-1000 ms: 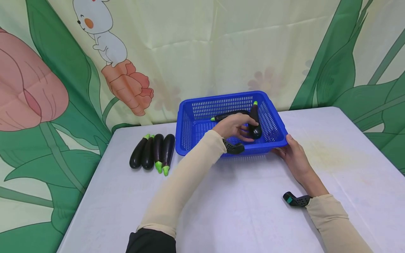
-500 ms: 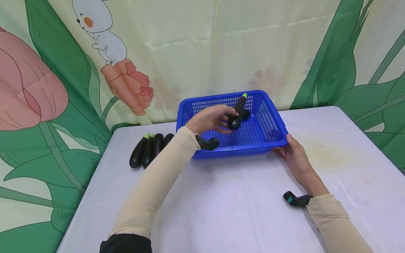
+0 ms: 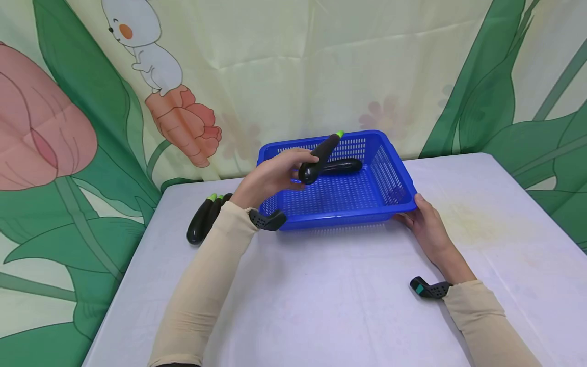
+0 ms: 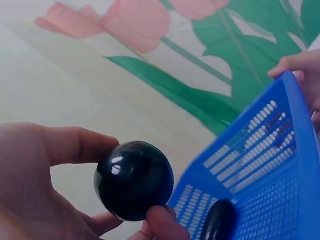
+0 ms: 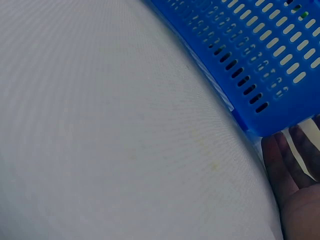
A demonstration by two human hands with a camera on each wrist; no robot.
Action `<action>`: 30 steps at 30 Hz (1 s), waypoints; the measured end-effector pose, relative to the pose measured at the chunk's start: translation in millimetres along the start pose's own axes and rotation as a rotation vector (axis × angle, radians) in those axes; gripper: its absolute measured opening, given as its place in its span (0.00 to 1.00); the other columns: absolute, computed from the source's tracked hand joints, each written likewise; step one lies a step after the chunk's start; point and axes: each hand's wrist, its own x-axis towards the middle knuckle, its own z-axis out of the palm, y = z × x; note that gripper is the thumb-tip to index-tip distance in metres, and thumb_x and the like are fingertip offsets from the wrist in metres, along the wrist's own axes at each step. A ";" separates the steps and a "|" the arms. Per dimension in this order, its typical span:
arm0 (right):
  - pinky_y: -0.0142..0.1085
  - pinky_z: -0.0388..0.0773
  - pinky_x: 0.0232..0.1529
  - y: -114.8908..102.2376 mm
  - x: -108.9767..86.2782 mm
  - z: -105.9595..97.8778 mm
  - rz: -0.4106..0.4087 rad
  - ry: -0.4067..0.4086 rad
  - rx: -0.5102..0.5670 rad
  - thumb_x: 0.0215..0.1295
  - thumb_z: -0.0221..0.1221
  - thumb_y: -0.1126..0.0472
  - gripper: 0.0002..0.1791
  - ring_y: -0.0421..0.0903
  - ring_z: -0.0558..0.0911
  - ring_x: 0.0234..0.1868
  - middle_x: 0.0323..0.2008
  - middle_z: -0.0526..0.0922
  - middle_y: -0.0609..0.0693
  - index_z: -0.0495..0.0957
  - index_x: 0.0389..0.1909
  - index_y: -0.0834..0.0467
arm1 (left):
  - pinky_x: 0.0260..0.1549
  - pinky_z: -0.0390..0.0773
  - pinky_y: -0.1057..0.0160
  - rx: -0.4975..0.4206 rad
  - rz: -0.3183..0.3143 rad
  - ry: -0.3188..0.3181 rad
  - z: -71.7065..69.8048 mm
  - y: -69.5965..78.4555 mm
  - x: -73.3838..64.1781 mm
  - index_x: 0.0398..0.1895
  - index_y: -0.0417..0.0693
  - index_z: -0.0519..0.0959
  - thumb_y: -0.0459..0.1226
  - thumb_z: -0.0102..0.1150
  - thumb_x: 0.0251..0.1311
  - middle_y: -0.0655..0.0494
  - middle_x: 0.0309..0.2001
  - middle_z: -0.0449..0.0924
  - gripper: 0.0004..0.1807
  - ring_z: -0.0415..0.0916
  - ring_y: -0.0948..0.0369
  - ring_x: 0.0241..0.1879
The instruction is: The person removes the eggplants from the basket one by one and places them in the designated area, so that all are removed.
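Note:
In the head view my left hand holds a dark, glossy eggplant over the left half of a blue plastic basket. Its green stem end points up and to the right. Thumb and fingers pinch this eggplant round its fat end in the left wrist view. A second eggplant lies inside the basket, partly behind the held one. At the basket's near right corner my right hand grips the rim, thumb on top. The right wrist view has its fingers reaching under the corner.
Several more eggplants lie side by side on the white tablecloth, left of the basket and partly hidden by my left arm. A printed cloth backdrop hangs right behind the table.
My left hand has lifted the eggplant from the right side of the basket and carried it left, tilting it more. The right hand and the basket have stayed in place.

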 end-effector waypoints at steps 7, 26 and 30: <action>0.24 0.73 0.63 -1.2 0.4 0.5 0.013 0.002 -0.011 0.84 0.36 0.38 0.35 0.39 0.71 0.70 0.75 0.69 0.47 0.55 0.83 0.50 | 0.45 0.77 0.57 -0.020 0.079 0.019 -14.9 -10.7 -20.5 0.66 0.48 0.71 0.42 0.55 0.76 0.49 0.64 0.69 0.20 0.71 0.53 0.51; 0.24 0.73 0.63 -1.5 -0.3 1.0 0.012 0.007 -0.006 0.84 0.36 0.38 0.35 0.39 0.70 0.70 0.74 0.69 0.48 0.55 0.83 0.50 | 0.61 0.69 0.54 -0.024 0.205 0.239 -71.5 -45.1 -94.9 0.75 0.58 0.64 0.44 0.54 0.77 0.50 0.67 0.67 0.27 0.72 0.55 0.58; 0.24 0.73 0.63 -1.7 -0.4 0.6 0.020 0.007 -0.008 0.83 0.36 0.38 0.35 0.39 0.70 0.70 0.75 0.68 0.48 0.55 0.83 0.49 | 0.67 0.67 0.50 -0.045 0.218 0.293 -83.7 -53.1 -110.9 0.79 0.59 0.61 0.45 0.54 0.77 0.48 0.74 0.60 0.31 0.68 0.54 0.65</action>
